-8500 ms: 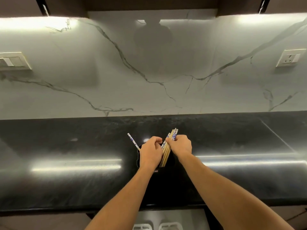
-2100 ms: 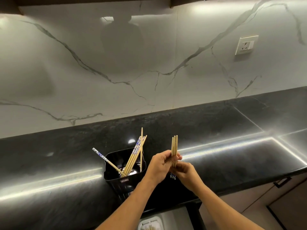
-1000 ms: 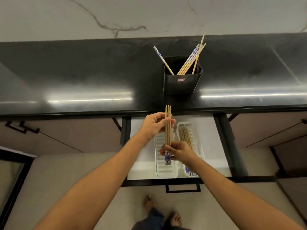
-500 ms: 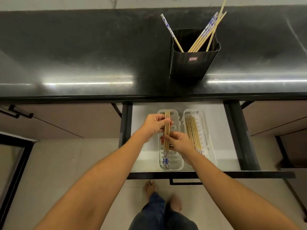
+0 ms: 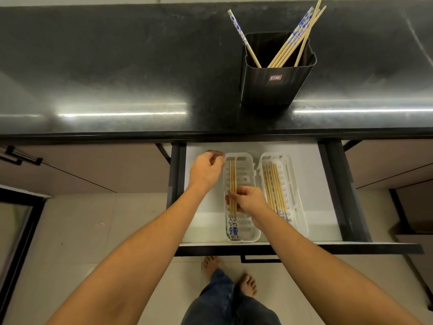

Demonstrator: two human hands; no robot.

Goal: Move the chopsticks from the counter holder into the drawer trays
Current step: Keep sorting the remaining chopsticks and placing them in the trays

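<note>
A small bundle of wooden chopsticks (image 5: 232, 179) with blue-patterned ends lies lengthwise in the left white tray (image 5: 244, 171) of the open drawer (image 5: 314, 184). My right hand (image 5: 251, 200) pinches this bundle near its middle. My left hand (image 5: 206, 171) is off the bundle, loosely curled beside the tray's far left corner, holding nothing. The right white tray (image 5: 298, 207) holds several chopsticks (image 5: 274, 186). On the counter, the black holder (image 5: 276, 85) still contains several chopsticks (image 5: 290, 45), one leaning left.
The black glossy counter (image 5: 117, 66) overhangs the drawer's back. The drawer's dark front edge (image 5: 328, 248) juts toward me at thigh height. Cabinet fronts flank the drawer on both sides. My bare feet (image 5: 246, 283) stand on the tiled floor below.
The bundle has come down from above the drawer into the left tray. My left hand has let go of its far end and shifted left; my right hand still grips it.
</note>
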